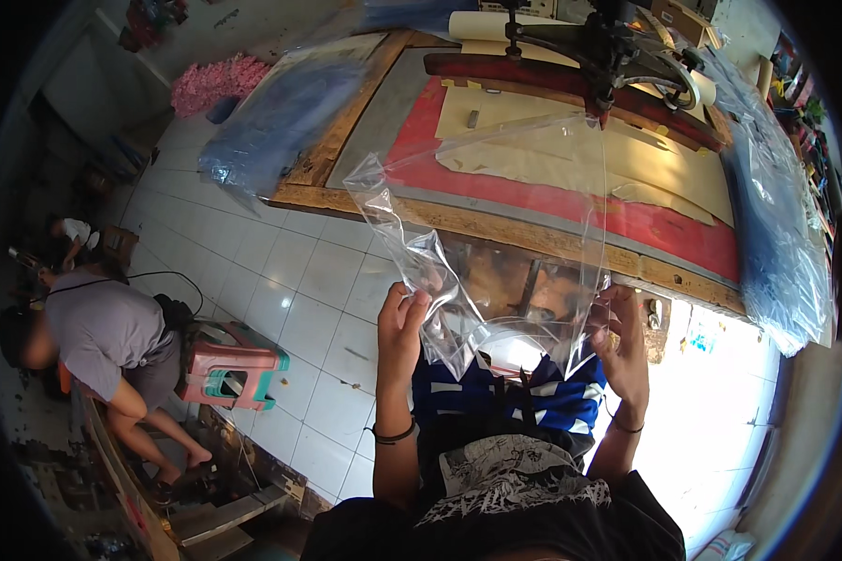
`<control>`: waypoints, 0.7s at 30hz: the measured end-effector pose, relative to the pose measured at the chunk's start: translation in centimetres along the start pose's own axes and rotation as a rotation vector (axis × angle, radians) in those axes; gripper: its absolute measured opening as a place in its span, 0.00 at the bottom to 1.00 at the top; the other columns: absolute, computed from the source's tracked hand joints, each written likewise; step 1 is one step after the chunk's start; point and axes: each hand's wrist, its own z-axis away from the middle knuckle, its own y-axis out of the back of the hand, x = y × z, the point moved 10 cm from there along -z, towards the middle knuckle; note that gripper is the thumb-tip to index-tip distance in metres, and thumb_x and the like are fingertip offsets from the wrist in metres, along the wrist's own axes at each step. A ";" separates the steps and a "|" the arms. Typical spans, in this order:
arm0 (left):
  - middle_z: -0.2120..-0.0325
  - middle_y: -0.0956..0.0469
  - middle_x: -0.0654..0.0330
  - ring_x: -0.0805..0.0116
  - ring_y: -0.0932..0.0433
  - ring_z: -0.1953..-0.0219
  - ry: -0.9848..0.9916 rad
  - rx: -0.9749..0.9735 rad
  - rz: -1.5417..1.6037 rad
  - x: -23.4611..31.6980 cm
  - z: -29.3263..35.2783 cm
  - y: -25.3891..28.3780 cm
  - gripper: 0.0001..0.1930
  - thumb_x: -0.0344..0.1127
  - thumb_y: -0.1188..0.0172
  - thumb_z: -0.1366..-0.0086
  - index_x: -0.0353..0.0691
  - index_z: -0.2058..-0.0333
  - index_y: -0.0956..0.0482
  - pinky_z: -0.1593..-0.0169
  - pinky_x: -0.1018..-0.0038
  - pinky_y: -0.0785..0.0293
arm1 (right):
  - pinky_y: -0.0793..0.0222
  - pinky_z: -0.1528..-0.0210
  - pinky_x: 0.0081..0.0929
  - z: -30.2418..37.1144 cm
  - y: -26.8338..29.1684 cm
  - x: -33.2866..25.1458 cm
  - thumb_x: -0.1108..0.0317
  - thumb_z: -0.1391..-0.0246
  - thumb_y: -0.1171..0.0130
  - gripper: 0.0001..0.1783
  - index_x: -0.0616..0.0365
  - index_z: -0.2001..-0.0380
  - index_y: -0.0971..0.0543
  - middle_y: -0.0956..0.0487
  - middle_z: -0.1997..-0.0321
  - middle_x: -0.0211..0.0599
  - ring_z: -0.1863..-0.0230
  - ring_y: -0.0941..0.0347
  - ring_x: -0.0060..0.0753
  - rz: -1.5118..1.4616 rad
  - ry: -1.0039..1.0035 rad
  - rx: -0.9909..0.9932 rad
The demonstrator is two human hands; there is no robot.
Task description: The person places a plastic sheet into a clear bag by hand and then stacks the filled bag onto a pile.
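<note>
A clear plastic sheet (428,254) is held up between my two hands, above my lap and in front of the table's near edge. Its left side is creased and catches the light, and the table shows through it. My left hand (402,327) pinches the lower left edge between thumb and fingers. On the opposite edge, my right hand (621,344) grips the sheet with bent fingers. The upper part of the sheet overlaps the wooden-edged work table (510,226), which bears a red sheet (421,140) and yellowish card (515,150).
A black metal machine (580,58) with a red bar spans the table's far side. Bluish plastic sheets lie stacked left (285,117) and right (776,196). Stacked stools (239,366) stand on the tiled floor, near a seated person (112,323). A pink heap (217,86) lies farther back.
</note>
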 end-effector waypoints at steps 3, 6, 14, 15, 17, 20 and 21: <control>0.46 0.31 0.52 0.65 0.27 0.49 -0.082 0.022 0.049 0.7 -0.4 -0.2 0.21 0.38 0.43 0.31 0.33 0.45 0.36 0.42 0.71 0.34 | 0.28 0.52 0.36 -0.2 -0.2 -1.2 0.57 0.44 0.39 0.29 0.61 0.44 0.32 0.28 0.51 0.42 0.52 0.27 0.38 -0.018 -0.049 0.081; 0.45 0.33 0.51 0.65 0.27 0.49 -0.121 0.142 -0.048 2.2 -0.9 -1.0 0.26 0.42 0.47 0.29 0.35 0.39 0.43 0.44 0.69 0.30 | 0.30 0.56 0.32 -0.5 0.3 -2.4 0.67 0.42 0.47 0.15 0.64 0.55 0.28 0.25 0.58 0.41 0.59 0.27 0.35 -0.017 0.028 0.166; 0.48 0.28 0.58 0.74 0.29 0.48 -0.093 0.006 -0.017 1.4 -1.0 -2.0 0.24 0.46 0.58 0.23 0.33 0.38 0.36 0.41 0.75 0.37 | 0.28 0.54 0.30 0.1 3.0 -2.7 0.61 0.36 0.49 0.17 0.64 0.54 0.25 0.22 0.58 0.40 0.59 0.25 0.31 -0.012 -0.086 0.219; 0.50 0.27 0.59 0.75 0.29 0.48 -0.102 -0.008 0.036 1.1 -0.8 -2.0 0.24 0.46 0.57 0.23 0.33 0.39 0.35 0.40 0.76 0.39 | 0.28 0.54 0.31 -0.1 3.1 -3.1 0.60 0.36 0.48 0.17 0.64 0.54 0.25 0.22 0.58 0.40 0.59 0.24 0.31 0.007 -0.062 0.240; 0.51 0.25 0.61 0.76 0.29 0.48 -0.088 -0.006 0.085 0.6 -0.5 -1.9 0.23 0.45 0.56 0.23 0.32 0.41 0.32 0.40 0.77 0.40 | 0.26 0.53 0.34 -0.2 3.2 -3.7 0.58 0.36 0.45 0.18 0.63 0.55 0.24 0.22 0.59 0.39 0.59 0.23 0.31 0.049 -0.030 0.283; 0.53 0.22 0.62 0.77 0.26 0.52 -0.104 0.075 0.010 1.9 -0.8 -1.7 0.20 0.44 0.52 0.24 0.32 0.47 0.25 0.45 0.77 0.34 | 0.26 0.52 0.36 -0.5 4.0 -1.7 0.58 0.36 0.44 0.17 0.64 0.59 0.24 0.21 0.64 0.37 0.60 0.23 0.28 0.009 -0.069 0.230; 0.56 0.21 0.62 0.76 0.25 0.55 -0.123 0.095 0.024 1.4 -0.9 -1.2 0.18 0.42 0.51 0.25 0.32 0.51 0.22 0.49 0.76 0.30 | 0.26 0.52 0.35 -0.5 4.3 -1.0 0.58 0.36 0.44 0.17 0.64 0.59 0.23 0.21 0.65 0.36 0.60 0.23 0.27 0.006 -0.079 0.214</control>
